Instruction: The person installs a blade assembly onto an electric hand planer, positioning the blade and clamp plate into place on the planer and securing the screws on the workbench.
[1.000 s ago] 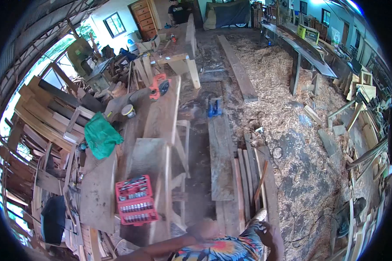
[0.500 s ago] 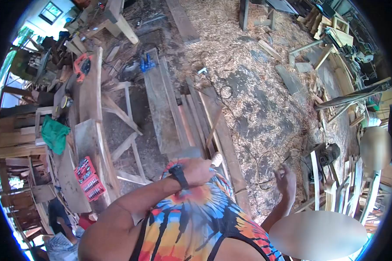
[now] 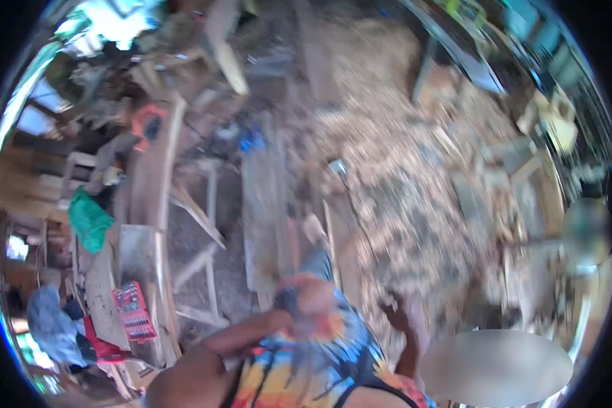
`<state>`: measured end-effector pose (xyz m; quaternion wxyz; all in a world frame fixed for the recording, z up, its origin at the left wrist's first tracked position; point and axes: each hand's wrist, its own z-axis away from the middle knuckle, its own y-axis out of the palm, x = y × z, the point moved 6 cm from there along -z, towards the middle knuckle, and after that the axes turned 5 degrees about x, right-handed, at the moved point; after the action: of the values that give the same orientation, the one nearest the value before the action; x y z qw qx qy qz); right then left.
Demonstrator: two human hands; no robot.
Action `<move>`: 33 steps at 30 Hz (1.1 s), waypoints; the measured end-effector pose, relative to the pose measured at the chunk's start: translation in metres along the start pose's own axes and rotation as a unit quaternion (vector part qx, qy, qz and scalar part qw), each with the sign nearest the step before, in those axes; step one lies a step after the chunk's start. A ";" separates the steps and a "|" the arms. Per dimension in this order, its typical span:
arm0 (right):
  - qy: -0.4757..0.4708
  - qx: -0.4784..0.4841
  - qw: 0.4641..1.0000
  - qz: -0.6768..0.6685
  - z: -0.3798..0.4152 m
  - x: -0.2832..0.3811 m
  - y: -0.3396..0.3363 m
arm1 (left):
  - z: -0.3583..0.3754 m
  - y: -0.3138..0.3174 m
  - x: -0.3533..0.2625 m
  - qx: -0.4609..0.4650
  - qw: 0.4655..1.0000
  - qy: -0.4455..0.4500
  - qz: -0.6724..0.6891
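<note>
My left hand (image 3: 316,296) is held across my belly, in front of the tie-dye tank top (image 3: 299,367). A dark watch (image 3: 287,299) is on that wrist. Motion smears the left fingers, so whether they hold anything cannot be made out. Off to my right side, my right hand (image 3: 400,314) hangs over the shavings-covered floor. Its fingers look apart, with nothing visible in them. My foot (image 3: 313,231) shows ahead of the left hand, beside long boards.
Planks (image 3: 258,217) lie ahead with a blue tool (image 3: 252,139) at their far end. On the left bench are a red socket set (image 3: 134,311), a green cloth (image 3: 90,219) and an orange tool (image 3: 148,126). A pale object with a cord (image 3: 337,166) lies on the shavings.
The view has shifted and blurred; the surroundings moved in the frame. My foot has come forward. The left hand sits lower in the frame, and the right hand is nearer my body.
</note>
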<state>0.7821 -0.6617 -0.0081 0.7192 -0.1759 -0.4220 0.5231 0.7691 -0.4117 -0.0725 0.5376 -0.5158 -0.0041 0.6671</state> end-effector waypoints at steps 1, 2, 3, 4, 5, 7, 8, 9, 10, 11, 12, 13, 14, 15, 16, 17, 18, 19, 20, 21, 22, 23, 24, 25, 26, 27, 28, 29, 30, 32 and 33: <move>-0.010 0.038 0.999 0.007 -0.028 0.000 0.006 | -0.021 0.002 0.021 -0.018 0.998 0.037 -0.053; -0.024 0.065 0.997 -0.017 -0.069 -0.022 0.030 | -0.035 -0.016 0.025 -0.040 0.991 0.071 -0.107; -0.141 0.016 0.985 -0.093 -0.115 -0.033 0.051 | -0.053 -0.038 0.047 -0.063 0.997 0.026 -0.045; -0.104 0.058 0.991 -0.068 -0.172 -0.072 0.078 | -0.072 -0.056 0.074 -0.092 0.995 -0.016 0.023; -0.073 0.085 0.993 -0.047 -0.209 -0.041 0.063 | -0.091 -0.076 0.101 -0.126 0.986 -0.054 0.090; -0.041 0.109 0.993 -0.036 -0.272 -0.003 0.041 | -0.098 -0.168 0.100 -0.135 0.989 -0.050 0.013; -0.035 0.116 0.992 -0.034 -0.298 0.012 0.031 | -0.081 -0.224 0.083 -0.145 0.985 -0.093 0.023; -0.023 0.122 0.992 -0.033 -0.324 0.019 0.020 | -0.073 -0.259 0.080 -0.154 0.978 -0.138 0.038; -0.019 0.125 0.991 -0.034 -0.348 0.029 0.008 | -0.084 -0.274 0.101 -0.195 0.970 -0.145 0.015; -0.002 0.129 0.991 -0.041 -0.365 0.028 -0.005 | -0.089 -0.299 0.118 -0.229 0.963 -0.139 0.036; 0.008 0.130 0.990 -0.046 -0.385 0.025 -0.013 | -0.092 -0.316 0.135 -0.253 0.956 -0.135 0.057; 0.032 0.126 0.990 -0.056 -0.396 0.015 -0.027 | -0.094 -0.329 0.154 -0.252 0.949 -0.167 0.090; 0.056 0.125 0.988 -0.069 -0.404 0.005 -0.035 | -0.096 -0.339 0.168 -0.240 0.943 -0.195 0.125; 0.080 0.124 0.986 -0.081 -0.410 -0.006 -0.043 | -0.085 -0.370 0.160 -0.220 0.948 -0.218 0.068; 0.097 0.126 0.983 -0.090 -0.420 -0.014 -0.047 | -0.089 -0.375 0.169 -0.232 0.940 -0.246 0.041; 0.121 0.128 0.979 -0.100 -0.426 -0.026 -0.054 | -0.096 -0.375 0.178 -0.218 0.945 -0.239 0.037; 0.133 0.134 0.976 -0.106 -0.434 -0.032 -0.057 | -0.107 -0.373 0.190 -0.208 0.949 -0.233 0.034; 0.148 0.142 0.972 -0.115 -0.445 -0.040 -0.061 | -0.121 -0.369 0.199 -0.203 0.955 -0.216 0.031; 0.161 0.151 0.967 -0.127 -0.456 -0.048 -0.065 | -0.135 -0.364 0.208 -0.198 0.959 -0.201 0.028; 0.160 0.157 0.966 -0.131 -0.467 -0.049 -0.069 | -0.145 -0.375 0.209 -0.195 0.963 -0.186 0.025; 0.166 0.164 0.962 -0.144 -0.482 -0.050 -0.073 | -0.157 -0.384 0.214 -0.178 0.965 -0.189 0.040; 0.127 0.153 0.973 -0.118 -0.509 -0.042 -0.075 | -0.167 -0.393 0.219 -0.160 0.967 -0.192 0.053; 0.089 0.140 0.982 -0.091 -0.535 -0.031 -0.078 | -0.179 -0.409 0.225 -0.146 0.968 -0.195 0.063; 0.082 0.144 0.983 -0.074 -0.561 -0.017 -0.082 | -0.188 -0.428 0.238 -0.145 0.957 -0.224 0.115; 0.071 0.148 0.984 -0.065 -0.600 0.001 -0.086 | -0.194 -0.454 0.250 -0.184 0.948 -0.234 0.114; 0.069 0.158 0.983 -0.059 -0.637 0.020 -0.089 | -0.195 -0.491 0.254 -0.224 0.937 -0.243 0.114; 0.065 0.165 0.983 -0.049 -0.676 0.038 -0.092 | -0.202 -0.524 0.267 -0.267 0.923 -0.251 0.114; 0.055 0.172 0.983 -0.043 -0.718 0.056 -0.101 | -0.228 -0.527 0.308 -0.221 0.922 -0.301 0.098; 0.048 0.175 0.983 -0.036 -0.759 0.072 -0.113 | -0.244 -0.553 0.329 -0.238 0.926 -0.277 0.099; 0.037 0.180 0.983 -0.025 -0.838 0.099 -0.152 | -0.280 -0.586 0.363 -0.252 0.928 -0.260 0.085; 0.038 0.180 0.983 -0.020 -0.873 0.111 -0.175 | -0.303 -0.603 0.385 -0.259 0.926 -0.267 0.063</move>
<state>1.5891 -0.4659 -0.3479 0.7649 -0.0548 -0.2965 0.5691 1.4512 -0.0460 -0.1405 0.3212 -0.4391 -0.2869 0.7885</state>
